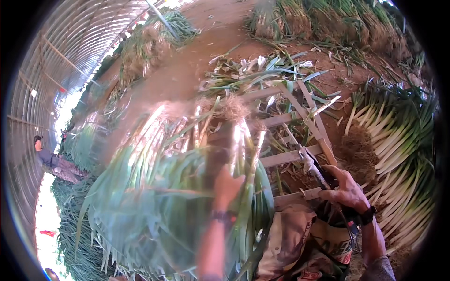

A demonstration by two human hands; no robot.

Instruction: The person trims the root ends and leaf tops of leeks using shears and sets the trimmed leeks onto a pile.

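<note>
My left hand (228,182) is blurred and lies on the stems of several green onions (236,147), whose roots point away from me; whether its fingers grip them is unclear. Around it spreads a large pile of green onions (147,189), leaves towards me. On the right, my right hand (346,189) holds an air blow gun or similar wand-like tool (311,167), wrapped near its middle, with a thin hose running down from it. The tool points up and left, over a slatted wooden frame (291,156) in front of my knees.
Green onions with bare white stems (393,140) lie stacked at the right. Stripped leaves (256,72) litter the soil beyond the frame. Unpeeled bundles (316,24) stand at the back right, others (151,49) at the back left. A person (52,159) stands at far left beneath the greenhouse's arched cover.
</note>
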